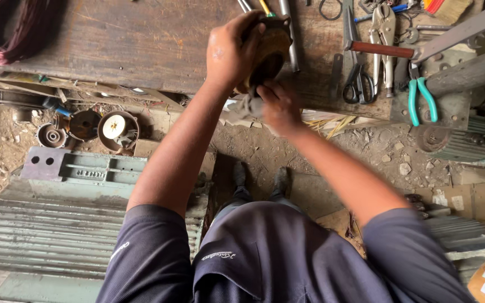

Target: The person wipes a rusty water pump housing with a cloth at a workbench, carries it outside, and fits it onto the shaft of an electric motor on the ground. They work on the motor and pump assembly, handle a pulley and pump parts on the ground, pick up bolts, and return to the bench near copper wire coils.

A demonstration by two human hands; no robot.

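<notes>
Rust-brown and grimy, the round motor part [266, 53] sits at the upper centre of the frame, at the edge of the worn wooden bench [141, 45]. My left hand [232, 50] wraps its upper left side, fingers curled tight around the rim. My right hand [279, 106] is just below it, fingers closed on a grey rag [247, 106] pressed against the part's underside.

To do this well, I judge the left grip should stay firm so the part does not twist, while the rag works in short strokes along the lower rim, clear of the sharp edges.

The right hand is motion-blurred, so I cannot tell exactly how its fingers pinch the rag. The part's far face is hidden behind my left hand. The scissors [357, 84], locking pliers [385, 45] and green-handled pliers [420, 98] lie at upper right, well apart from the part.
</notes>
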